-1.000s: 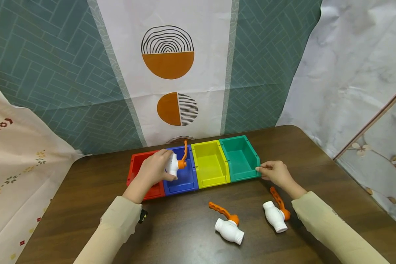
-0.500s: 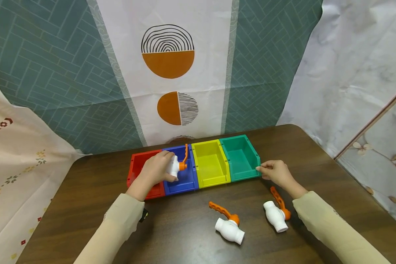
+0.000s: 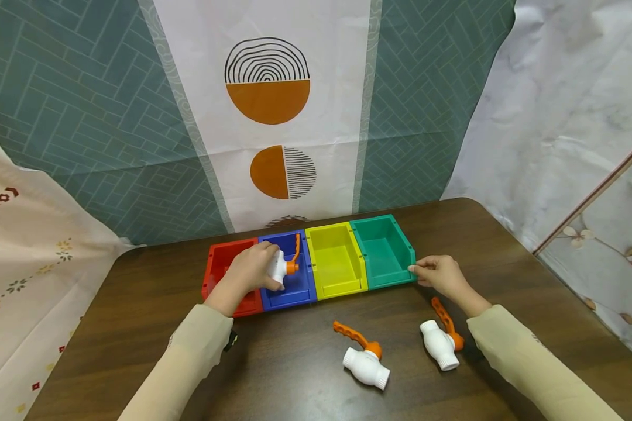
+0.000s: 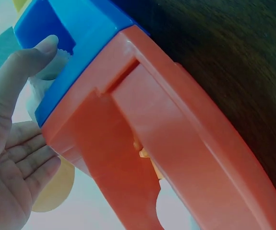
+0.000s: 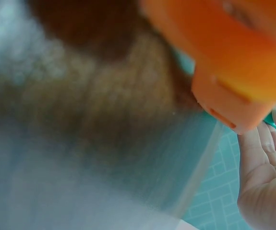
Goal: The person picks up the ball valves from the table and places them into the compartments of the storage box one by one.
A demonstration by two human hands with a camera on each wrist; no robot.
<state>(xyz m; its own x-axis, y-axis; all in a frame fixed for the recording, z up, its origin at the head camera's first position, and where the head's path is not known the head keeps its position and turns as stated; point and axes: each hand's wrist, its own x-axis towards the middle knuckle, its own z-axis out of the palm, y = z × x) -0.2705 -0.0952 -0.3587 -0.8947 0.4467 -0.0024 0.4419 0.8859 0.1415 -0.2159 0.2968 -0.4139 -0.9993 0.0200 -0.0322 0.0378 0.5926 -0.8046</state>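
Note:
My left hand [image 3: 250,272] holds a white ball valve [image 3: 278,266] with an orange lever at the blue bin [image 3: 287,302]; the lever points up toward the back. In the left wrist view, thumb and fingers lie on either side of the white valve body, partly hidden by the bin wall. My right hand [image 3: 439,275] pinches the front right corner of the green bin [image 3: 387,280]. Two more white valves with orange levers lie on the table: one valve [image 3: 367,368] at front centre, another valve [image 3: 439,345] below the right hand.
A red bin [image 3: 248,308] stands left of the blue one, with a white and orange piece inside in the left wrist view. Between blue and green is a yellow bin [image 3: 342,288]. The four-bin row runs along the back of the brown table [image 3: 289,362], before a patterned cloth [image 3: 400,140].
My left hand has lowered slightly with the valve, which now sits lower in the blue bin. The right hand stays at the green bin's corner.

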